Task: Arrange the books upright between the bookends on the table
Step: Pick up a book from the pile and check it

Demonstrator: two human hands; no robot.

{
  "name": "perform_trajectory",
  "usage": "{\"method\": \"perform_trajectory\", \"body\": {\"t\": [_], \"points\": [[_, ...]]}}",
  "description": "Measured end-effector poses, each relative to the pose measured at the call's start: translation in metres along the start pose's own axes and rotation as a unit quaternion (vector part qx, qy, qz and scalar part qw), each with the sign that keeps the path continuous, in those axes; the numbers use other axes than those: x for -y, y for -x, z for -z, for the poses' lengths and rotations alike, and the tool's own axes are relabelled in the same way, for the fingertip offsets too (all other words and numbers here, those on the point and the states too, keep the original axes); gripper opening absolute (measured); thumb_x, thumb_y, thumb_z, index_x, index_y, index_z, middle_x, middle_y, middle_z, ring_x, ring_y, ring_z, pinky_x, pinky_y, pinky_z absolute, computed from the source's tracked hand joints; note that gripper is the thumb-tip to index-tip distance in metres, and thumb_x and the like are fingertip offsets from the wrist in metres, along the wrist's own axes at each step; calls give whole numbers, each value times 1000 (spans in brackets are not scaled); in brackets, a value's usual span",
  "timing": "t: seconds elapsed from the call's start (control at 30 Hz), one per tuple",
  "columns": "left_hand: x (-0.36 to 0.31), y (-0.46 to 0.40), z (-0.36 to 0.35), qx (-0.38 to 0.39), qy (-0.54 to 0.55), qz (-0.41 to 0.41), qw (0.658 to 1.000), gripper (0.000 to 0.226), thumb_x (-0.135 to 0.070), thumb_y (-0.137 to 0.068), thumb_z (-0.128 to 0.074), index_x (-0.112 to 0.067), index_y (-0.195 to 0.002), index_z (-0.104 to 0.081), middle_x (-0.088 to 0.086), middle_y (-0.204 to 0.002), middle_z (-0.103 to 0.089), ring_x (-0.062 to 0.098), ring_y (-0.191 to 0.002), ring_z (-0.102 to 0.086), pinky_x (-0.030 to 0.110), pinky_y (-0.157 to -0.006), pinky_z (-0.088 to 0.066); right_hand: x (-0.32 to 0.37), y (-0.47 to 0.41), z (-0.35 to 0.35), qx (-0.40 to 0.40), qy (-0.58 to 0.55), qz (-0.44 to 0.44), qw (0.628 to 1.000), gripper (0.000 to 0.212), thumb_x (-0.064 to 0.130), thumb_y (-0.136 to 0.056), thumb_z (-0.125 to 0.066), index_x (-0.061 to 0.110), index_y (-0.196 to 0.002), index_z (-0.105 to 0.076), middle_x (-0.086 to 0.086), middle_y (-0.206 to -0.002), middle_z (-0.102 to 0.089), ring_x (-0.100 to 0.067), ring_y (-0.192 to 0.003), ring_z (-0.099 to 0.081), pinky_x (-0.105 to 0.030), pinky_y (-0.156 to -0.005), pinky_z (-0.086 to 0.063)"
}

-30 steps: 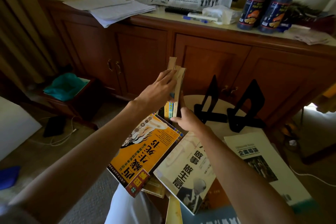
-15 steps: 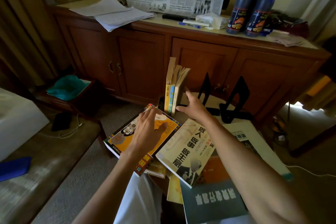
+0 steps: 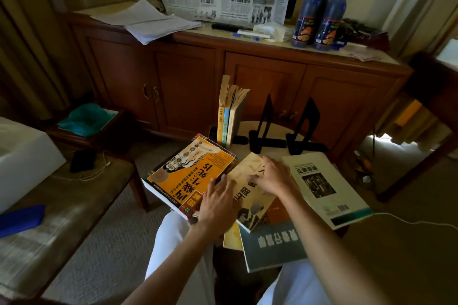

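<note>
Both hands have left the upright books (image 3: 229, 112) at the bench's (image 3: 277, 150) far left. Right hand (image 3: 272, 176) lies open on the cream book (image 3: 250, 193), nearer than left hand (image 3: 218, 202), open beside it; spine runs far-near, bookends (image 3: 266, 126) beyond.

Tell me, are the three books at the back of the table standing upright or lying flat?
Upright. The three books stand on their bottom edges, spines vertical; the rightmost one's pages fan open at the top.
</note>
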State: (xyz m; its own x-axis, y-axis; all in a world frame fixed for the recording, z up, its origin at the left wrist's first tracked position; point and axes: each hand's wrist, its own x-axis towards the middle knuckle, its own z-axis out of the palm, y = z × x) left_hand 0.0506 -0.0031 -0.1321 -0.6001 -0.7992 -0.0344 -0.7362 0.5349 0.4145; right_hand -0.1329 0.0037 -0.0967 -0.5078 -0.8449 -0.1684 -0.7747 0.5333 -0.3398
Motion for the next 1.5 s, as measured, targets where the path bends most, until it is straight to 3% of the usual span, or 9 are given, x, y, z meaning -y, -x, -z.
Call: {"method": "perform_trajectory", "body": {"t": [0.17, 0.4, 0.6, 0.73, 0.9, 1.1, 1.27, 1.37, 1.5], "points": [[-3, 25, -27, -22, 14, -25, 999, 60, -43, -104, -30, -24, -157, -9, 8, -166, 9, 31, -150, 17, 46, -121, 11, -5, -4, 11, 20, 31, -32, 999, 100, 62, -67, -78, 12, -144, -39, -14, -147, -43, -32, -137, -37, -50, -113, -24], [-1, 23, -24, -81, 50, 33, 995, 64, -54, -93, -47, -24, -146, -27, 1, -147, -39, 23, -125, -34, 40, -106, -31, -10, 8, 9, 60, 23, -41, 997, 100, 74, -56, -77, 10, -128, -52, -12, -139, -48, -33, -132, -41, -50, -110, -29], [-2, 7, -13, -50, 121, 98, 986, 60, -45, -83, -72, -23, -131, -43, 4, -126, -50, 24, -120, -41, 38, -102, -35, -32, 2, 8, 113, -52, -60, 990, 131, 93, -3, -64, 16, -110, -57, -6, -116, -64, -27, -104, -60, -45, -91, -52], [-6, -2, -7, -70, 158, 68, 983, 57, -44, -79, -76, -24, -128, -54, 0, -121, -53, 20, -114, -42, 32, -94, -35, -30, 24, 41, 81, -163, -52, 982, 96, 51, -48, -92, 12, -126, -53, -2, -124, -62, -23, -110, -60, -41, -95, -49], [12, -35, 21, -94, 199, 54, 974, 40, -54, -83, -61, -28, -114, -63, -1, -118, -67, 19, -107, -58, 37, -90, -50, -75, 27, 81, -40, -284, -79, 955, 30, 22, -78, -82, 11, -96, -61, -5, -90, -72, -22, -78, -71, -40, -69, -59], [79, -43, 69, -64, 71, 158, 983, 57, -52, -87, -67, -26, -136, -52, 12, -143, -47, 34, -131, -39, 48, -104, -39, -150, 35, 94, -187, -275, -217, 918, 20, 22, -86, -75, 6, -90, -64, -9, -79, -67, -18, -59, -64, -27, -49, -51], [128, -42, 76, -5, 42, 270, 962, 112, -86, -65, -60, -20, -150, -29, 18, -148, -38, 41, -137, -35, 55, -111, -28, -170, 37, 63, -172, -128, -300, 930, 46, 48, -76, -75, 8, -74, -52, -20, -108, -60, -38, -103, -57, -52, -85, -52], [155, -51, 74, 37, 63, 285, 956, 122, -105, -37, -50, -24, -129, -55, 6, -114, -68, 28, -104, -66, 46, -94, -52, -159, 34, 60, -235, -37, -270, 933, 47, 40, -84, -72, 2, -108, -57, -25, -132, -46, -43, -126, -39, -55, -105, -35], [167, -57, 80, 54, 54, 287, 955, 117, -107, -27, -45, -21, -104, -62, 3, -91, -67, 21, -83, -66, 33, -74, -57, -113, 32, 53, -304, -22, -148, 941, 43, 33, -87, -70, 8, -118, -55, -21, -132, -47, -39, -125, -40, -52, -107, -30]]}}
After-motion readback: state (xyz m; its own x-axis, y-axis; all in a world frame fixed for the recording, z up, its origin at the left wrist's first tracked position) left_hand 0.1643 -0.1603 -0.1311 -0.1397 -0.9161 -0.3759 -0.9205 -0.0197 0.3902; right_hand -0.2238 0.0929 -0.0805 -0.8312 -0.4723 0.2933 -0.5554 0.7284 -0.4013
